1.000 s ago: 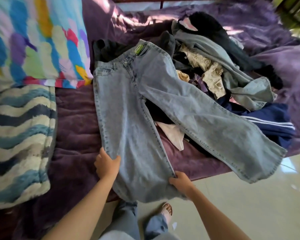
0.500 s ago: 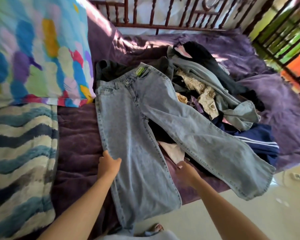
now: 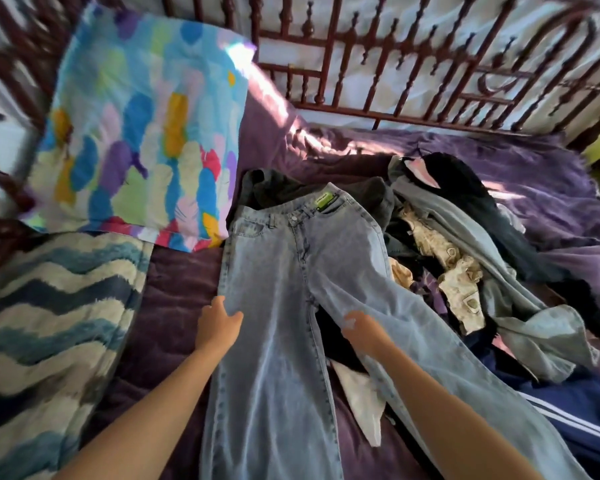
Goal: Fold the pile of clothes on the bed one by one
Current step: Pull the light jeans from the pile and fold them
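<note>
left hand [image 3: 219, 323]: fingers [image 3: 235, 316] close together and bent, tips on the denim, thumb along the outer seam. blur; cannot tell if any cloth is pinched. right hand [image 3: 360, 329]: fingers [image 3: 347, 322] curled at the inner edge of the other leg. blurred too, so grip or mere touch not readable. both forearms reach in from the bottom edge, one on each side of the near leg.

jeans [image 3: 278, 306]: pale blue, front up, spread flat. waistband away from the person, green label [image 3: 324, 201] at the waist. one leg runs straight down toward the person. the other leg splays toward the lower right and lies over part of the pile.

pile of clothes [image 3: 465, 271]: just right of the jeans, touching them.
- dark grey garment [image 3: 281, 188] under the waistband
- black fuzzy garment [image 3: 465, 181] at the far side
- pale denim garment [image 3: 516, 306] draped across the middle
- cream patterned piece [image 3: 458, 282] beside it
- navy garment with white stripes [image 3: 568, 410] at the lower right
- white piece [image 3: 361, 403] showing in the gap between the jeans legs

purple blanket [image 3: 174, 306] covers the bed under all of it. multicoloured pillow [image 3: 142, 133] at upper left, its corner near the waistband. blue-and-white wavy blanket [image 3: 49, 323] at left, apart from the jeans. dark red-brown spindle rail [image 3: 395, 81] along the far edge.
</note>
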{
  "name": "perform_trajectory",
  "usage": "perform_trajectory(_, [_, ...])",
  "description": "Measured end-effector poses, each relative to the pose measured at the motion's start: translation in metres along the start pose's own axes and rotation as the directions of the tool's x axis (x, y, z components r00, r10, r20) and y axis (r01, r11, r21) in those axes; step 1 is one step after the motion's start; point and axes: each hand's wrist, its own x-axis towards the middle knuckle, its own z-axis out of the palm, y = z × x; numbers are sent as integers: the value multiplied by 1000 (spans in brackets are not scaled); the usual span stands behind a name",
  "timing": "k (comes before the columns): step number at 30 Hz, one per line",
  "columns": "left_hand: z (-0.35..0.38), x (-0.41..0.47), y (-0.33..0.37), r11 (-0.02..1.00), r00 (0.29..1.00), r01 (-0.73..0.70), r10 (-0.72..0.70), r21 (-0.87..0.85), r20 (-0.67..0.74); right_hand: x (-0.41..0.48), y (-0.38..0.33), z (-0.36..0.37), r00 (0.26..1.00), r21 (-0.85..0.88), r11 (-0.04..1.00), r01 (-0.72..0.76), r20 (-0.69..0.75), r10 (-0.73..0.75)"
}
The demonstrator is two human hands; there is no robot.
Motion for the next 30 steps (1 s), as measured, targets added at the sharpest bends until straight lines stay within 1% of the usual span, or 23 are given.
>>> perform_trajectory(6, [10,38,21,997,998,40,-37,62,-43,83,-13,-49,995,-43,994,98,-25,-99])
perform_trajectory(10, [14,89,43,990,997,-16,25,140,-67,153,-32,-88,985,-124,986,112,-119,-127])
perform_trajectory(14, [25,168,68,980,992,-85,100,181,-73,219,-49,-115,977,-218,974,60,-187,-102])
perform_trajectory(17, [48,227,83,942,984,-147,169,303,-49,268,-49,-126,961,-271,962,46,-251,-116])
perform_trajectory(19, [67,259,86,887,979,-163,201,433,-44,297,-44,-128,953,-215,976,28,-289,-91])
perform_trajectory(20, [74,271,86,867,977,-150,204,475,-63,309,-40,-125,953,-180,984,6,-296,-60])
perform_trajectory(21, [81,280,88,862,979,-120,186,493,-87,319,-36,-118,951,-192,981,-19,-307,-41])
perform_trajectory(22, [86,288,88,866,979,-73,157,496,-131,326,-32,-109,945,-238,970,-41,-325,-40])
perform_trajectory(23, [89,297,87,869,984,-29,112,493,-140,331,-27,-98,933,-266,963,-43,-354,-56])
perform_trajectory(25, [92,308,89,884,989,35,38,466,-145,338,-18,-83,909,-224,974,-15,-410,-80])
perform_trajectory(27, [94,311,89,902,983,49,32,429,-180,345,-14,-79,906,-193,981,-12,-416,-71])
perform_trajectory(30, [91,301,92,936,966,59,34,346,-258,346,-16,-84,927,-174,984,-42,-374,-26])
